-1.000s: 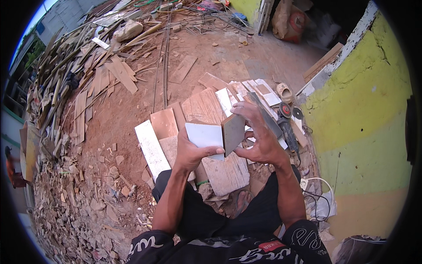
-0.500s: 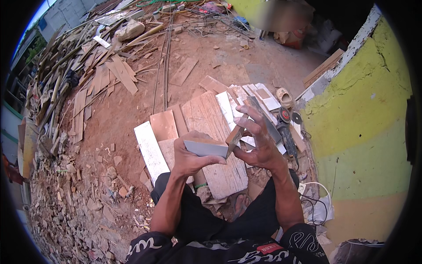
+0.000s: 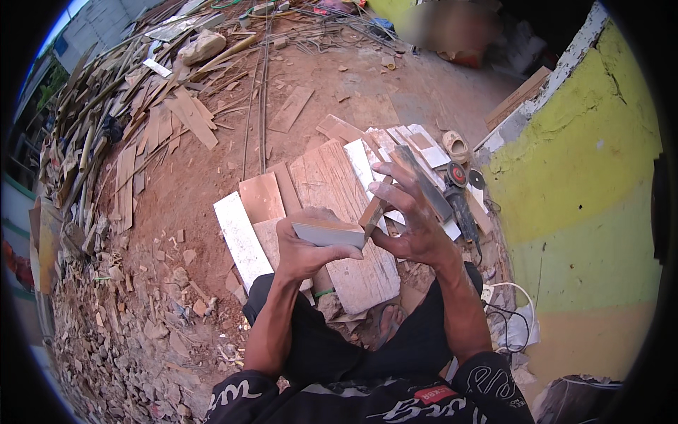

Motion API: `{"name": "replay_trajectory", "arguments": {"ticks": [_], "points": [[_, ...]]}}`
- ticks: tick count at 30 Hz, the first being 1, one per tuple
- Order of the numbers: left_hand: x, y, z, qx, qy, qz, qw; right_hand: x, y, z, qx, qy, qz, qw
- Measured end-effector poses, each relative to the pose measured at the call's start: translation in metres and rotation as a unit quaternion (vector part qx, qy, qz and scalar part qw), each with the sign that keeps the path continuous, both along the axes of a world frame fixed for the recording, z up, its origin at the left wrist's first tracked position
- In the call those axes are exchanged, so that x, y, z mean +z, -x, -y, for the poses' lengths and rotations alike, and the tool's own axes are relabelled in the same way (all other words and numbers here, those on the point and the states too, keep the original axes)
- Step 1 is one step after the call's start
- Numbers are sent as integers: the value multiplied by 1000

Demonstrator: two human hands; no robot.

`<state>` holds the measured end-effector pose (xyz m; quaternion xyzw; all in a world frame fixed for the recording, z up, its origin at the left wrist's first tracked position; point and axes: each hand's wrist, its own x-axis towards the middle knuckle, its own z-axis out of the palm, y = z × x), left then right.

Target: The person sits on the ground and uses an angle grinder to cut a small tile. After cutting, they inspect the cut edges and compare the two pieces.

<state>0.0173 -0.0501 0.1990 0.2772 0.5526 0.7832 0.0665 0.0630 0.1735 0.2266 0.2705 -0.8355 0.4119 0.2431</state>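
Observation:
My left hand (image 3: 300,258) is closed around a cut tile strip (image 3: 328,235), its pale grey face turned toward me and the thumb along its lower edge. In my right hand (image 3: 424,230), a second tile piece (image 3: 371,215) is gripped between thumb and fingers, showing a brown, rough side. The two pieces meet at an angle, end against end, in front of my chest. Beneath them lies a worn wooden board (image 3: 364,279), between my knees and the stacked tile pieces. Fingertips of both hands look dusty.
An angle grinder (image 3: 462,212) lies to the right, near a loose disc (image 3: 477,179) and a dark grey strip (image 3: 427,187). A white tile strip (image 3: 240,233) and a brown tile (image 3: 261,196) flank the board. Rubble (image 3: 120,339) covers the left; a yellow-green wall (image 3: 579,198) stands right.
The view has shifted slightly. Both hands keep the two pieces together, with the right-hand piece tilted a little differently and the right fingers slightly moved.

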Motion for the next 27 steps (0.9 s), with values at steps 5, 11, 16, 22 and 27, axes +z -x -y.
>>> {"name": "replay_trajectory", "arguments": {"ticks": [5, 11, 16, 22, 27], "points": [[-9, 2, -2, 5, -27, 56, 998, 6, -2, -1, -6, -32, 18, 999], [-17, 0, -12, -52, -107, 181, 976, 12, -9, -7, 17, -22, 61, 998], [-34, 5, -10, -108, -131, 246, 954, 21, -15, -6, 9, -29, 84, 996], [-28, -2, -19, -110, -137, 264, 948, 23, -18, -11, 24, -3, 130, 991], [-30, 0, -21, -124, -128, 270, 946, 21, -16, -14, 25, 10, 156, 987]]}}
